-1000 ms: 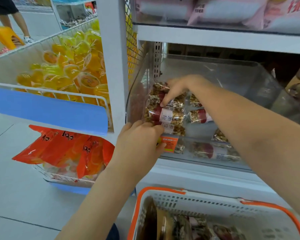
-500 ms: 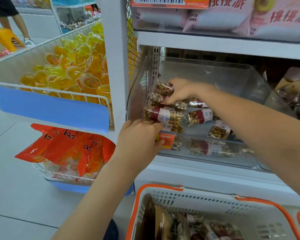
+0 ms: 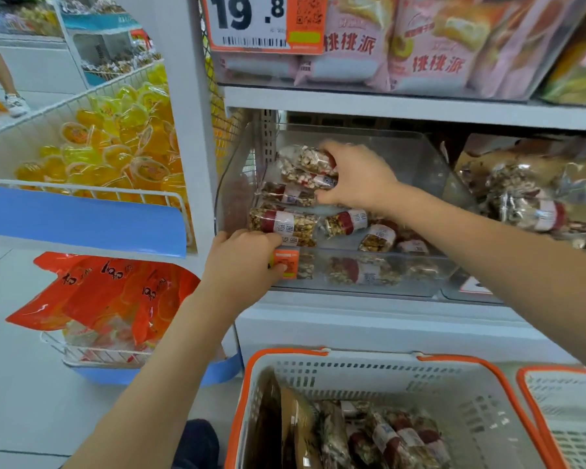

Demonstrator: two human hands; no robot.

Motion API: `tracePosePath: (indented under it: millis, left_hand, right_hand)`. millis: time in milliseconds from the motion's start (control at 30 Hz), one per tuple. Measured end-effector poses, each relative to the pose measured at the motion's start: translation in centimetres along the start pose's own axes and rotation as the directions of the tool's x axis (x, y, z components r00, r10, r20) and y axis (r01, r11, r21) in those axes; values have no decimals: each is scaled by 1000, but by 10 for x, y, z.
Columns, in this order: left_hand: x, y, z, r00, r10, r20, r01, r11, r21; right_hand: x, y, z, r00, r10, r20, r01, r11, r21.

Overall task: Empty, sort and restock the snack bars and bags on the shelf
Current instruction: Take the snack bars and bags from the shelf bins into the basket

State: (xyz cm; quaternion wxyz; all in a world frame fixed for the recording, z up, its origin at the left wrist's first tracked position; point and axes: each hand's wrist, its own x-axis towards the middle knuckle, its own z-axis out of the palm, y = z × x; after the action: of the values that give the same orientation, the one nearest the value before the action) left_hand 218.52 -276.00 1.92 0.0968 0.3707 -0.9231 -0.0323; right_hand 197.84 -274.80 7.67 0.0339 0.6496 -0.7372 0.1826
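The right hand (image 3: 354,179) reaches into the clear plastic bin (image 3: 430,157) on the middle shelf, its fingers curled around two nut snack bars (image 3: 307,167) lifted at the far left of the bin. The left hand (image 3: 242,262) grips the bin's near left front edge, fingers hooked over the rim beside a small orange price label (image 3: 286,262). More nut bars (image 3: 286,225) lie stacked against the bin's left wall, and a few loose ones (image 3: 378,236) lie to the right near the front. Below, near the person, a white basket with an orange rim (image 3: 454,377) holds more wrapped bars (image 3: 396,438). Pink snack bags (image 3: 430,45) fill the shelf above, behind a 19.8 price tag (image 3: 251,22).
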Motion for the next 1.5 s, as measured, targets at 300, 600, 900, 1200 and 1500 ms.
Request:
tracePosePath:
  millis: [300,600,900,1200,1500]
  left_hand:
    - [-18,1,16,995,21,-100,-11,995,100]
    - [-21,9,25,988,-13,-157,34,990,134]
    - [-20,-11,-17,936,-206,-284,101,934,-343]
    - [-21,-9,-7,961,-76,-267,64,996,-56]
    - [-6,-1,-2,989,-6,-145,7,1000,5]
  right_hand:
    - [-243,35,32,947,-291,-138,272,952,-143]
    - [-325,70,145,798,236,555,-220,971,-96]
    - [-155,-3,-13,919,-41,-392,159,948,275]
    - [20,-11,59,838,13,545,-71,994,86]
    - [71,-3,95,750,151,645,-110,989,-103]
